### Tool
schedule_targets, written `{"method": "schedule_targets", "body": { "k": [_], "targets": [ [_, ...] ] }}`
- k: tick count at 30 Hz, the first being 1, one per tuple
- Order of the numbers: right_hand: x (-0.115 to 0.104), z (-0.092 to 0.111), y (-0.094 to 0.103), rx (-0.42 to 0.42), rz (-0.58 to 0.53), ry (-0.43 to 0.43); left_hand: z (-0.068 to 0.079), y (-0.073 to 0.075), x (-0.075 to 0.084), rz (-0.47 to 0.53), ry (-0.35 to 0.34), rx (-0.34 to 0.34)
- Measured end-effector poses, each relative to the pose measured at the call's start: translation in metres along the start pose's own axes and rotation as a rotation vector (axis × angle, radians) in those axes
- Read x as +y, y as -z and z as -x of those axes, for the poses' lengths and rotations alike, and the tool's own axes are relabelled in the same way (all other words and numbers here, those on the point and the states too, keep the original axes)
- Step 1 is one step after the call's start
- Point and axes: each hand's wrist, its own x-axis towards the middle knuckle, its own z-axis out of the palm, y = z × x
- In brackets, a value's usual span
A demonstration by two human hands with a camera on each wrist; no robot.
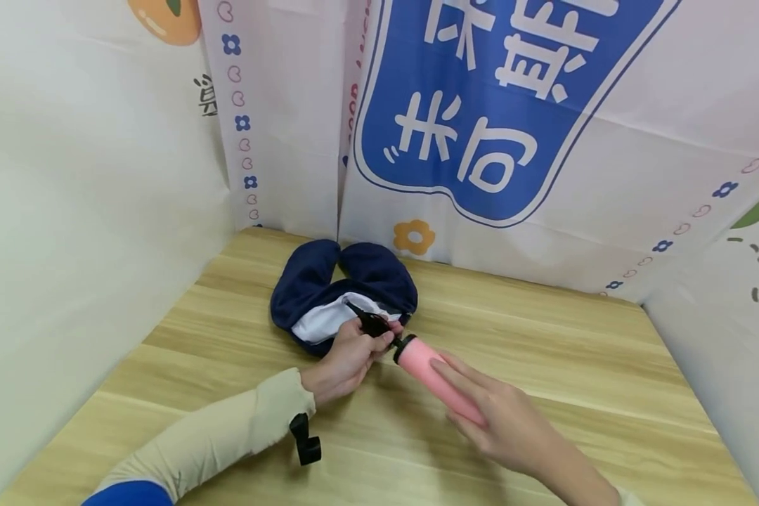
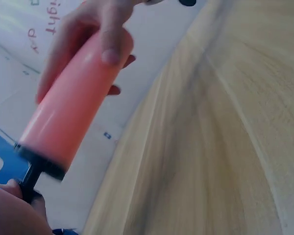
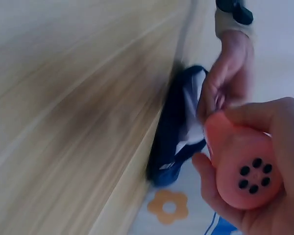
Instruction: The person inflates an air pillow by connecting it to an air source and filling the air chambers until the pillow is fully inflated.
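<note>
A navy U-shaped neck pillow (image 1: 379,274) lies on the table, its cover gaping at the near side over a white inner part (image 1: 319,325). My left hand (image 1: 348,360) grips the black end piece (image 1: 373,323) of a pink hand air pump (image 1: 439,379), whose thin dark tip points into the white part. Around the pink barrel (image 2: 71,105) curl the fingers of my right hand (image 1: 512,422). A short black rod (image 2: 32,176) shows between barrel and left hand. In the right wrist view, the barrel's rear end (image 3: 250,169) has a ring of dark holes.
The wood-grain table (image 1: 575,351) is bounded by a white left wall (image 1: 88,176) and a printed back sheet (image 1: 291,140) with a blue panel. The pillow sits near the back edge. A black strap piece (image 1: 306,443) hangs from the left sleeve.
</note>
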Motion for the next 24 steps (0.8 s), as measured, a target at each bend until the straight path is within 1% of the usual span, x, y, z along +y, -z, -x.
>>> {"method": "schedule_targets", "body": {
  "k": [3, 6, 8, 9, 11, 12, 14, 17, 19, 21, 22, 24],
  "targets": [
    [0.004, 0.017, 0.014, -0.069, -0.03, -0.034, -0.001, 0.005, 0.003, 0.028, 0.015, -0.054],
    [0.007, 0.034, 0.032, -0.109, -0.044, -0.05, -0.002, 0.008, 0.006, 0.038, 0.02, -0.081],
    [0.008, 0.042, 0.045, -0.14, -0.052, -0.077, -0.002, 0.009, 0.008, 0.048, 0.012, -0.072],
    [0.007, 0.044, 0.051, -0.156, -0.059, -0.099, -0.002, 0.01, 0.008, 0.063, 0.008, -0.057],
    [0.006, 0.047, 0.058, -0.136, -0.052, -0.122, -0.001, 0.007, 0.009, 0.078, -0.009, -0.024],
    [0.005, 0.046, 0.057, -0.109, -0.048, -0.115, 0.0, 0.005, 0.008, 0.078, -0.011, -0.009],
    [0.002, 0.036, 0.049, -0.009, -0.034, -0.067, 0.003, -0.001, 0.005, 0.08, -0.015, 0.006],
    [-0.003, 0.015, 0.023, 0.161, 0.036, 0.041, 0.007, -0.009, -0.002, 0.075, -0.015, 0.022],
    [-0.005, 0.003, 0.007, 0.221, 0.069, 0.083, 0.008, -0.012, -0.004, 0.062, -0.025, 0.03],
    [-0.005, -0.002, -0.004, 0.207, 0.088, 0.08, 0.007, -0.012, -0.005, 0.033, -0.029, 0.038],
    [-0.005, -0.001, -0.007, 0.184, 0.084, 0.072, 0.006, -0.011, -0.004, 0.012, -0.029, 0.031],
    [-0.002, 0.004, -0.007, 0.119, 0.059, 0.038, 0.003, -0.009, -0.001, -0.009, -0.028, 0.001]
  ]
}}
